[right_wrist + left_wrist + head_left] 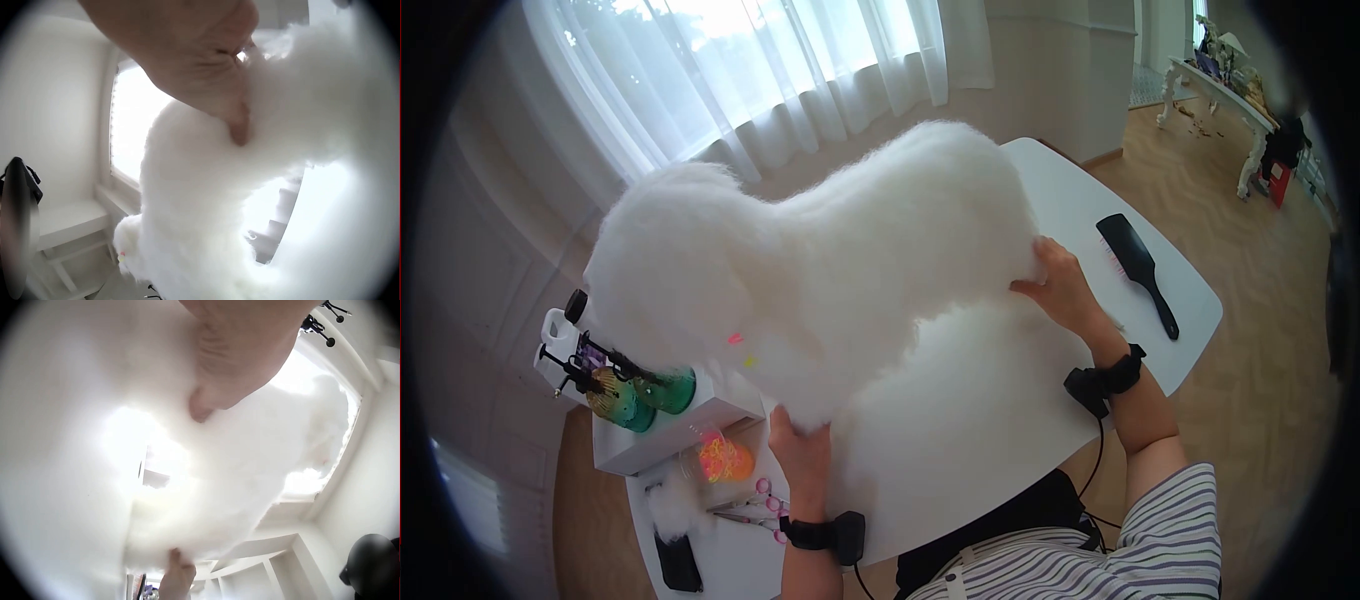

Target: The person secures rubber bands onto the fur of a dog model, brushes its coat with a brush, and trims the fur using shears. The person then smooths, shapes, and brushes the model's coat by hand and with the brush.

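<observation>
A large, fluffy white dog figure (830, 250) stands on the white table (920, 500), its head to the left. Small pink and yellow bands show in the fur by the head. My left hand (802, 450) grips a front leg low down, its fingers hidden behind fur; in the left wrist view the thumb (201, 403) presses into the coat. At the rear end, my right hand (1062, 285) holds a hind leg. The right wrist view shows that thumb (239, 128) on the near side of the leg, with the other fingers wrapped behind.
A black paddle brush (1138, 260) lies on the table at right. Green spray bottles (668, 392) stand on a white box (625, 457) at left. In front are a container of colored bands (725, 458), pink-handled scissors (745, 518), a white fluff clump (672, 510) and a black object (677, 565).
</observation>
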{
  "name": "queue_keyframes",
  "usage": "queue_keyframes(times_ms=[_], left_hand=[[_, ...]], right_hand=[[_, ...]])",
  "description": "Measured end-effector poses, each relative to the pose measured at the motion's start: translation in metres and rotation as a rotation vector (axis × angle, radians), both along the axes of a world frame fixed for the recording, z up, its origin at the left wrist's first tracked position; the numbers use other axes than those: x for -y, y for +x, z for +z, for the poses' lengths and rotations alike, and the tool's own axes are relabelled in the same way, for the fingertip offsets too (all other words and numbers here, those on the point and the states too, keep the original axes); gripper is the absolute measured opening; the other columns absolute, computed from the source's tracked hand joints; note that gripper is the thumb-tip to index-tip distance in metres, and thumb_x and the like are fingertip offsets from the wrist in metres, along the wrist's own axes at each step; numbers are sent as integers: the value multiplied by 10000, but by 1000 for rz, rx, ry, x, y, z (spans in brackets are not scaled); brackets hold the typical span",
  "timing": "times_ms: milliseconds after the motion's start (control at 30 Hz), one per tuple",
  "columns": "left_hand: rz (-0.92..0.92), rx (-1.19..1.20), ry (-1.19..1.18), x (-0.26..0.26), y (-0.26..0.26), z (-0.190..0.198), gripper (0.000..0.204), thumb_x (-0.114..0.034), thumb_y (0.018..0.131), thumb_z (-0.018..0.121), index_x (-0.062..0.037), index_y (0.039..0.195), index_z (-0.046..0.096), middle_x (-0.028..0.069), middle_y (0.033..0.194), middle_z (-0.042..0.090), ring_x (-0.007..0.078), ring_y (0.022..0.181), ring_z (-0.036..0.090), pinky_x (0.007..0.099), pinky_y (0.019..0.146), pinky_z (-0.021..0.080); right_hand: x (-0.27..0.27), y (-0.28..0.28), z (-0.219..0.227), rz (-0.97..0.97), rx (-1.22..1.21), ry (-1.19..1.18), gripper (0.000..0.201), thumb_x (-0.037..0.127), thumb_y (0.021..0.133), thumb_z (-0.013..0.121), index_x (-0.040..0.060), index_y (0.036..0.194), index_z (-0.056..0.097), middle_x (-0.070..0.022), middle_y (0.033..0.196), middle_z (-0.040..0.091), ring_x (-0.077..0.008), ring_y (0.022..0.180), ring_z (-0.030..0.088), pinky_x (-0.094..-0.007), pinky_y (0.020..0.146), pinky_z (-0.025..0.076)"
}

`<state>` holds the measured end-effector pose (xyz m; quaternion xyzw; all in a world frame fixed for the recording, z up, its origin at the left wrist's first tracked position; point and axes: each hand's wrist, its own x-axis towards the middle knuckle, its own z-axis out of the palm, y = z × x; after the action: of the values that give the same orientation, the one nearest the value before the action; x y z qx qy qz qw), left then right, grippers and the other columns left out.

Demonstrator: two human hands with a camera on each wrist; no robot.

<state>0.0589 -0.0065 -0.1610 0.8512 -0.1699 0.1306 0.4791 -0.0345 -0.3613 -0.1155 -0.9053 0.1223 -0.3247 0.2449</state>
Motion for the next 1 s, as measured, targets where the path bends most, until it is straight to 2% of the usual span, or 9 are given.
queue_keyframes(times_ms=[133,200,333,533,600,700,800,900,1000], left_hand=[[-6,87,194,-6,-4,14,513,-27,624,761,34,1071,517,183,974,617,269,898,613,337,768,484],[-2,25,256,-8,-5,17,579,-45,592,794,18,1091,507,178,1001,605,268,924,602,343,767,485],[-48,24,298,-10,2,11,547,-45,598,783,19,1076,524,170,981,617,272,910,609,346,771,483],[-7,-126,277,-11,3,13,491,-49,608,771,26,1044,558,149,946,638,268,886,620,338,806,476],[-64,-1,237,-9,3,15,504,-53,611,776,24,1057,555,132,954,640,254,887,617,329,815,473],[-89,63,55,-3,1,13,503,-60,615,781,22,1060,558,119,954,642,240,886,615,324,815,471],[-5,19,121,6,-5,17,496,-59,628,774,19,1065,552,127,970,640,233,903,615,325,821,469],[-29,-18,92,-2,4,0,509,-56,639,764,20,1089,540,131,992,638,245,920,616,331,828,468],[-26,36,93,-6,7,-4,473,-49,655,734,46,1074,535,178,989,631,305,896,621,360,804,477]], right_hand=[[-3,-1,5,158,234,3,608,107,608,795,-23,1129,511,-232,1048,572,-383,1004,532,-385,865,442],[3,-1,-6,216,116,71,695,-30,586,751,8,1225,480,-189,1086,591,-349,1020,564,-349,908,450],[10,2,-14,122,-68,200,686,19,586,772,9,1208,482,-209,1118,565,-381,1056,517,-377,902,431],[8,-1,-5,62,-162,219,697,13,579,769,15,1215,482,-206,1132,564,-382,1065,515,-381,921,425],[10,-3,-8,115,178,-68,704,36,591,778,15,1225,474,-207,1129,569,-379,1056,526,-375,926,426],[9,-7,-13,70,27,21,720,61,601,788,7,1240,461,-204,1188,535,-372,1095,507,-385,950,414],[19,-2,-29,48,-161,97,772,70,606,791,3,1278,416,-199,1249,485,-366,1146,470,-403,969,396],[18,-3,-23,27,-258,158,821,67,574,807,-26,1278,394,-197,1223,471,-356,1138,454,-383,984,373],[11,-15,-13,110,-71,94,797,90,611,792,-11,1293,392,-199,1251,460,-349,1163,448,-381,998,367]])
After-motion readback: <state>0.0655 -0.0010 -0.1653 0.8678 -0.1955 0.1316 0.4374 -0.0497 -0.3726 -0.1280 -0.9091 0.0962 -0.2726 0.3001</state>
